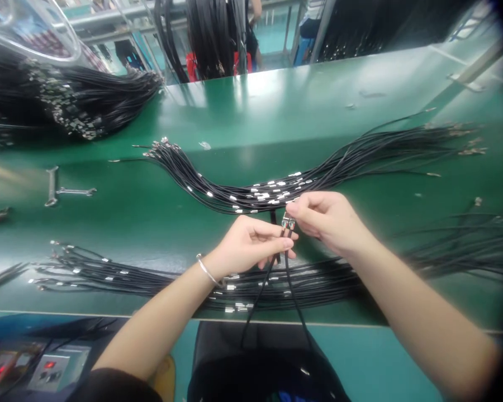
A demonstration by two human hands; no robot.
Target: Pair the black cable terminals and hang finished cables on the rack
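My left hand point(251, 243) pinches a thin black cord point(291, 290) just below its two small metal end pieces point(288, 223). My right hand point(324, 218) pinches those metal ends from above and the right. The cord's two strands run down off the table edge toward my lap. A silver bangle point(207, 272) circles my left wrist. Both hands hover above the green table point(235, 117), between a far bundle of black cords with metal ferrules point(276, 192) and a near bundle point(151, 279).
A big heap of black cords point(75, 103) lies at the far left. A wrench point(52, 187) and a smaller spanner point(77, 191) lie on the left. More cords point(478, 245) spread at the right. A control panel with a red light point(50, 368) sits below the table edge.
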